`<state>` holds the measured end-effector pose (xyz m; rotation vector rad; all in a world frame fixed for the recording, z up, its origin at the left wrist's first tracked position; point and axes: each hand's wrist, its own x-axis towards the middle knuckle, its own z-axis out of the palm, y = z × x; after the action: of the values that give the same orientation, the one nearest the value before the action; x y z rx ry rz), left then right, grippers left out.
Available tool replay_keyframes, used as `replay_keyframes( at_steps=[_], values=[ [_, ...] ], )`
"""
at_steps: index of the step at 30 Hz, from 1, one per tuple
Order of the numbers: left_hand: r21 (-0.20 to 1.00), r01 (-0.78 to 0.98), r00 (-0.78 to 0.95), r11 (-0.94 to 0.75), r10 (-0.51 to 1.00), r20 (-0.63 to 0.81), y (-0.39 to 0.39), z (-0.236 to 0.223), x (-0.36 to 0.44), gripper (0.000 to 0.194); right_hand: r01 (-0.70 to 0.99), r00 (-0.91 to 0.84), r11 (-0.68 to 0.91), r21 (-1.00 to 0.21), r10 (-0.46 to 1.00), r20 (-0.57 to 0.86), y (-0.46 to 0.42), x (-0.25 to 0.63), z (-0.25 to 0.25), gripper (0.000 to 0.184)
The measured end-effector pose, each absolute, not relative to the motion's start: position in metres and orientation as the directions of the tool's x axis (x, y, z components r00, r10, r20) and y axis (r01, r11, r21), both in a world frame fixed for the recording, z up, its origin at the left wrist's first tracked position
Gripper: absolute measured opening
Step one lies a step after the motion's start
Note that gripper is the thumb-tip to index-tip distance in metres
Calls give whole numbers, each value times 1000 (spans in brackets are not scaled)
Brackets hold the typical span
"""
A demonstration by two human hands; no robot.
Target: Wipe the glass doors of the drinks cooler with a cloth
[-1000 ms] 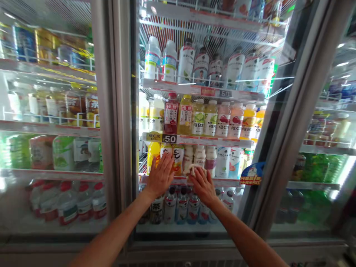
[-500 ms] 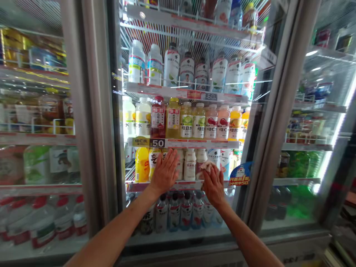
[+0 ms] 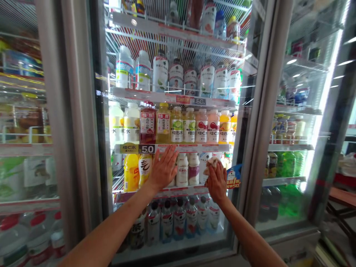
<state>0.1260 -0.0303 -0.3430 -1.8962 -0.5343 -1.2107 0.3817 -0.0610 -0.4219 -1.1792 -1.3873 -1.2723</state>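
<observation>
My left hand (image 3: 163, 170) lies flat with its fingers stretched out against the glass door of a lit drinks cooler. Under my right hand (image 3: 218, 185) a crumpled pale cloth (image 3: 213, 162) is pressed to the same glass, its fingers bent over it. Through the pane, a white bottle with a purple label (image 3: 194, 170) shows between the two hands. A yellow bottle (image 3: 131, 172) stands behind the glass to the left of my left hand. Just right of my right hand is a blue and orange sticker (image 3: 233, 176).
Metal door frames (image 3: 268, 122) border the pane on both sides. A price tag (image 3: 147, 148) sits on the shelf edge near my left fingertips. Bottles fill several shelves inside. More cooler doors stand left and right, and a reddish-brown surface (image 3: 342, 196) is at the far right.
My right hand and the cloth have slid right across the glass, closer to the sticker. My left hand stays flat on the pane. The camera view has shifted to the right.
</observation>
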Motion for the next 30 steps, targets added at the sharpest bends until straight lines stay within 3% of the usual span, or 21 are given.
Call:
replay_keyframes(
  at_steps=[3,7,9,15,17,23,25,28,30],
  values=[
    [-420,709,459,-567,-81,885,-29,-334,126,63,991,-133,-8,134,62,989,-58,396,-415,69],
    [-404,729,435,-553,-82,897,-26,-318,127,63,999,36,-23,-37,-31,999,-51,413,-345,61],
    [-391,737,418,-551,-83,905,-24,-312,127,62,998,65,-15,-66,-33,997,-51,415,-329,60],
    [-400,749,415,-529,-96,905,-21,-306,122,62,1000,12,7,-12,18,1000,-57,419,-380,65],
    [-409,749,416,-521,-110,902,-20,-302,120,62,1000,27,10,-27,10,1000,-56,430,-374,62],
    [-385,771,368,-507,-139,919,-16,-277,110,61,937,350,36,-349,-134,927,-46,433,-260,52],
    [-366,779,350,-508,-131,927,-13,-270,105,61,960,281,46,-277,-153,948,-43,405,-244,50],
    [-368,782,354,-503,-127,927,-9,-263,99,61,993,-97,61,101,-63,993,-42,354,-255,48],
    [-388,785,371,-484,-135,919,-8,-260,95,60,936,-343,95,339,31,939,-44,336,-267,51]
  ],
)
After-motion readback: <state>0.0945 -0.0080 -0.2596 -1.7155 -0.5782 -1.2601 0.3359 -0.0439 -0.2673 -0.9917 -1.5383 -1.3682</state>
